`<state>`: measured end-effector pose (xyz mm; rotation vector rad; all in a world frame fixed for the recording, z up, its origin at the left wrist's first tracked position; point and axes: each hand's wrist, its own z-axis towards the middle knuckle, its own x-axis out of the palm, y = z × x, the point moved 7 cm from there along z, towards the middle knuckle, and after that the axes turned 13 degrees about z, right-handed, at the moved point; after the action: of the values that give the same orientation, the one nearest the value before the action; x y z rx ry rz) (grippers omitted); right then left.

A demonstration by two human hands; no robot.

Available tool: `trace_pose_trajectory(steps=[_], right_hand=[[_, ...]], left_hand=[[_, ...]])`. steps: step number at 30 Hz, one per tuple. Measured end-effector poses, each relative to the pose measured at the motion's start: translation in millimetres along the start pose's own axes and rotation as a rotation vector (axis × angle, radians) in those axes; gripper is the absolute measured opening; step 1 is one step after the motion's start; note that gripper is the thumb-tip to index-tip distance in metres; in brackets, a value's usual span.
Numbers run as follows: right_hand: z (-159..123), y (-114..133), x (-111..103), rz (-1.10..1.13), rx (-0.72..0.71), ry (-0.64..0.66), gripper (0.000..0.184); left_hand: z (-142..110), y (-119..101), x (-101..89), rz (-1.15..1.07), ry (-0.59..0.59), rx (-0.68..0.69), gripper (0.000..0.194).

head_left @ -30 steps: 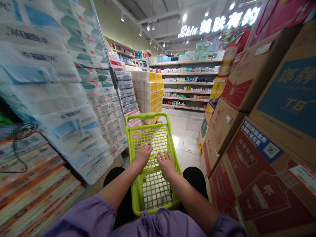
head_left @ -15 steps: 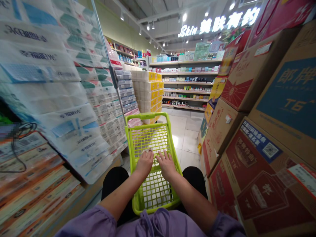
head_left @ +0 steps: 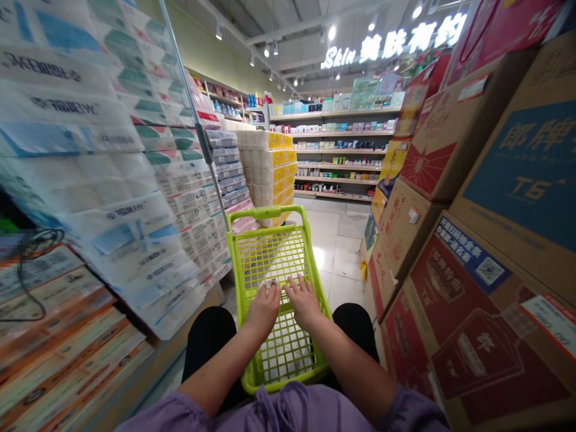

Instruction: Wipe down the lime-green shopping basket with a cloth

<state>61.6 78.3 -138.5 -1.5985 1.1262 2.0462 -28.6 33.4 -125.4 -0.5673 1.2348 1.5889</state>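
A lime-green plastic shopping basket (head_left: 275, 240) with lattice walls stands tilted between my knees, its handle bar at the far end. My left hand (head_left: 264, 305) presses a small crumpled white cloth or tissue (head_left: 269, 283) against the lattice near its middle, fingers bent over it. Beside it, my right hand (head_left: 303, 303) rests on the basket's lattice with its fingers spread, holding nothing. Only part of the white piece shows past my left fingers.
Tall stacks of wrapped tissue packs (head_left: 121, 210) rise on the left, with a metal pole (head_left: 204, 144) in front. Cardboard cartons (head_left: 472, 336) are piled on the right. Ahead, a tiled floor (head_left: 330, 240) leads to shelves of small goods (head_left: 342, 150).
My left hand has slid down the lattice toward me, with the white piece under its fingers. My right hand has stayed almost in place.
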Motion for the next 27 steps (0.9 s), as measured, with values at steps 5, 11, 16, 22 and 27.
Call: trace_pose_trajectory(steps=[5, 11, 16, 22, 27], right_hand=[[-1.5, 1.4, -3.5, 0.009, 0.008, -0.004, 0.081], [-2.9, 4.0, -6.9, 0.013, 0.01, 0.005, 0.079], [-2.2, 3.0, -5.2, 0.004, 0.001, -0.006, 0.08], [0.2, 2.6, -6.1, 0.014, 0.015, -0.016, 0.078], [-1.0, 4.1, -7.8, 0.022, 0.027, -0.011, 0.076]], left_hand=[[-4.9, -3.3, -3.4, 0.017, 0.025, 0.0, 0.048], [-14.1, -9.9, -5.7, -0.012, 0.024, 0.02, 0.051], [-16.6, -2.3, -11.0, -0.132, 0.118, 0.046, 0.053], [29.6, 45.6, -23.6, -0.365, 0.086, -0.06, 0.055], [100.8, 36.2, -27.9, -0.365, -0.141, 0.058, 0.058]])
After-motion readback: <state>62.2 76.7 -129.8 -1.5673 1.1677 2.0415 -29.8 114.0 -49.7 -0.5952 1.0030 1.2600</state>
